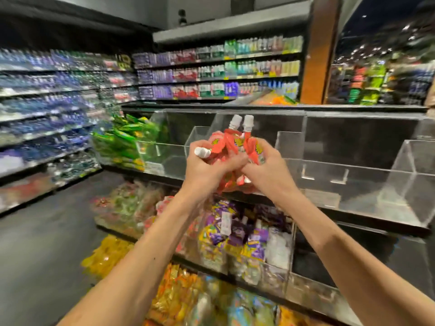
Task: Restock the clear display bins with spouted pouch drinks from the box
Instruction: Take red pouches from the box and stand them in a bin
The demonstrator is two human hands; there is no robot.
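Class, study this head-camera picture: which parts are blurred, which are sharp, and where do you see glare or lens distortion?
Head view: the bottle shelves at left smear with motion blur; the left hand and right hand gripping the red pouches look fairly sharp; the walls of the clear bin catch pale glare; the brown pillar leans, a wide-angle effect.

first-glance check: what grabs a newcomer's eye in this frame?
Dead centre is a bunch of white-capped red spouted pouches, gripped between the left hand and the right hand. Just behind them runs the top row of clear bins, with green pouches piled at its left end and purple pouches in the tier below.
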